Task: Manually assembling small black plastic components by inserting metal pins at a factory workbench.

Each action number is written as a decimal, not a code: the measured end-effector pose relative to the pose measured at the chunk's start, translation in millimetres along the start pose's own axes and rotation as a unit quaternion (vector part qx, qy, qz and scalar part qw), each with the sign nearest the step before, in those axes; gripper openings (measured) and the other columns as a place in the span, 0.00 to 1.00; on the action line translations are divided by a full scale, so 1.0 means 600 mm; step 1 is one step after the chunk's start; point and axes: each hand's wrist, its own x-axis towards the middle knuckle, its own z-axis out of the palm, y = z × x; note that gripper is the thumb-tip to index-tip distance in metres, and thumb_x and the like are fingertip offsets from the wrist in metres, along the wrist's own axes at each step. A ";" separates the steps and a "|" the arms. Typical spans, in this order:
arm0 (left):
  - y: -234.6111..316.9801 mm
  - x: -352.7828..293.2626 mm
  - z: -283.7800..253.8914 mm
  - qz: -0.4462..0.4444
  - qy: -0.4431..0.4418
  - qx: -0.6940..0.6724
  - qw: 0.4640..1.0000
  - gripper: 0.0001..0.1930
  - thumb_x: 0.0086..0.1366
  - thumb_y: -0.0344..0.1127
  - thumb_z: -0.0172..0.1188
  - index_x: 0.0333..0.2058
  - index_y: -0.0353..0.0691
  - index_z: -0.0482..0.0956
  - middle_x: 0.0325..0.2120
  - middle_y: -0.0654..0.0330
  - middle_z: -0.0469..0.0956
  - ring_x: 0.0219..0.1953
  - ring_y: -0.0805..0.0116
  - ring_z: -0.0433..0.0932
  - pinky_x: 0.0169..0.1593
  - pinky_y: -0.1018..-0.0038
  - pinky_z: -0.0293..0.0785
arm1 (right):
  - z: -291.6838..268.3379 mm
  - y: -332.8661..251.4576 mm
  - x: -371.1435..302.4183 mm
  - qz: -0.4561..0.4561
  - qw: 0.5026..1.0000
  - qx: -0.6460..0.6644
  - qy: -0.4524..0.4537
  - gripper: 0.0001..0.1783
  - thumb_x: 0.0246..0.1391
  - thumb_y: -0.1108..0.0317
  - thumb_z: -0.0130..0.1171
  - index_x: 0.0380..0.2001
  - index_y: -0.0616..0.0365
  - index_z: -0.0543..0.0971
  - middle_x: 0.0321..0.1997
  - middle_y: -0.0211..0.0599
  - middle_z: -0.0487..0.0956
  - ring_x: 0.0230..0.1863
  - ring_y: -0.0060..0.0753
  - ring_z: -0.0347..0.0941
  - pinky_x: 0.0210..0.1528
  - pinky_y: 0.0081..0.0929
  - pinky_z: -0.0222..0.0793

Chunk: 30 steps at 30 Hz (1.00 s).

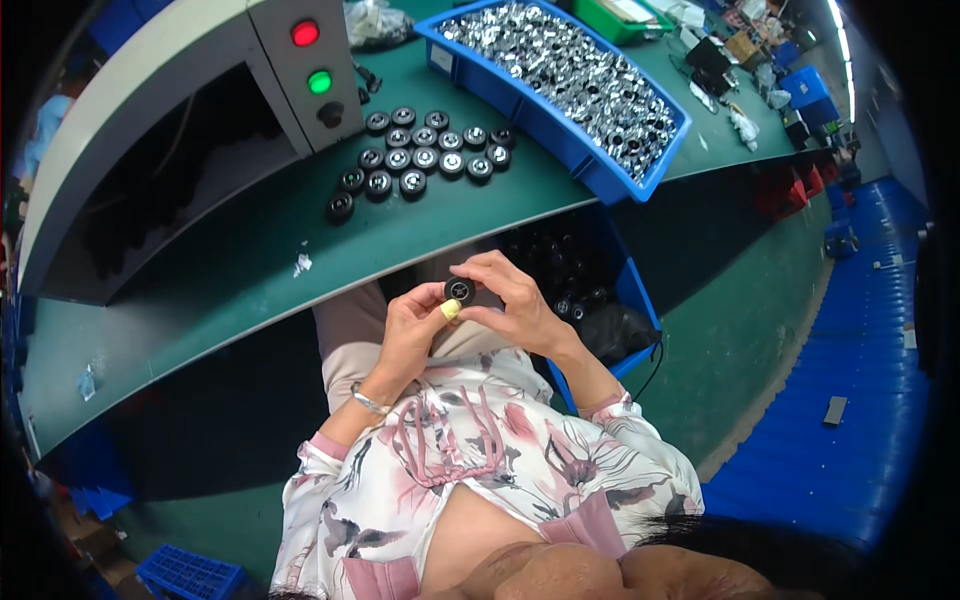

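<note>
Between both hands, just off the table's front edge, is a small black toy wheel [460, 290] with a star-shaped hub facing up. My left hand [412, 322] pinches its left side, with a yellow covering on the thumb tip. On the opposite side, my right hand [515, 305] has its fingers and thumb closed round the rim. Ahead on the green table, several black wheels [425, 160] with shiny silver centres lie grouped in loose rows. Right of my lap, a blue crate [640, 300] holds more dark wheels, mostly in shadow.
A blue tray [560, 150] full of shiny silver parts overhangs the green table's [240, 250] front edge. At the left stands a grey machine [190, 80] with a red light, a green light and a black knob. White scraps [302, 263] lie on the table.
</note>
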 end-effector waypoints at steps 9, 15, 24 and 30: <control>0.018 0.015 0.019 0.025 0.001 0.059 0.998 0.14 0.69 0.30 0.57 0.50 0.29 0.76 0.40 0.59 0.79 0.34 0.76 0.75 0.40 0.79 0.72 | -0.007 0.053 0.123 -0.092 0.925 -0.286 0.234 0.20 0.44 0.66 0.71 0.42 0.60 0.80 0.41 0.40 0.78 0.42 0.46 0.72 0.44 0.38 0.70; -0.008 0.027 0.014 -0.082 -0.040 0.138 0.986 0.12 0.68 0.31 0.58 0.46 0.31 0.79 0.35 0.61 0.81 0.33 0.77 0.75 0.39 0.80 0.70 | -0.028 0.110 -0.035 -0.030 0.912 -0.176 0.370 0.08 0.45 0.79 0.67 0.25 0.58 0.77 0.25 0.40 0.75 0.27 0.43 0.73 0.29 0.36 0.69; -0.063 0.085 0.024 -0.185 -0.089 0.191 0.960 0.10 0.67 0.30 0.58 0.44 0.31 0.79 0.34 0.61 0.81 0.32 0.78 0.74 0.39 0.80 0.71 | -0.158 0.371 -0.301 0.330 0.781 -0.450 0.280 0.12 0.54 0.75 0.55 0.43 0.63 0.76 0.42 0.49 0.76 0.46 0.57 0.71 0.50 0.48 0.70; -0.109 0.129 0.062 -0.213 -0.131 0.219 0.943 0.12 0.66 0.31 0.59 0.45 0.31 0.79 0.33 0.63 0.81 0.32 0.79 0.74 0.38 0.81 0.71 | -0.113 0.440 -0.257 0.491 0.729 -0.393 0.270 0.25 0.60 0.55 0.56 0.55 0.59 0.73 0.56 0.57 0.70 0.54 0.66 0.65 0.55 0.55 0.65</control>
